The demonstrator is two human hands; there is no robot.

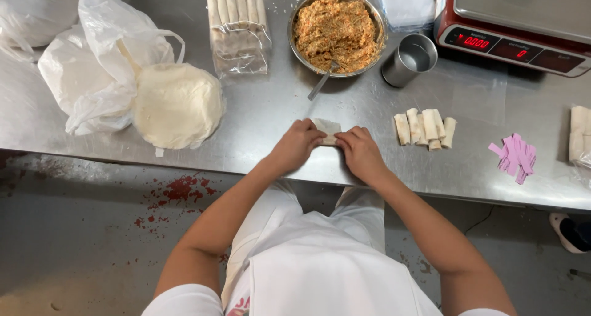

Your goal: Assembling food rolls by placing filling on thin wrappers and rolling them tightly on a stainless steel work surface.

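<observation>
My left hand (pixel 298 144) and my right hand (pixel 359 152) are both curled over a pale pastry wrapper (pixel 327 129) on the steel table (pixel 258 116), fingers pressing its near edge from either side. Most of the wrapper is hidden under my fingers. Straight behind it stands a metal bowl (pixel 377 16) of orange-brown minced filling (pixel 335 32) with a spoon (pixel 322 81) leaning out toward me. To the right of my right hand lie several finished rolls (pixel 425 129) in a row.
A round stack of wrappers (pixel 177 104) sits on a white plastic bag (pixel 92 70) at left. A packet of rolls (pixel 238 27), a steel cup (pixel 409 60), a red scale (pixel 517 27), pink paper strips (pixel 514 156) and more rolls (pixel 580 134) surround the work spot.
</observation>
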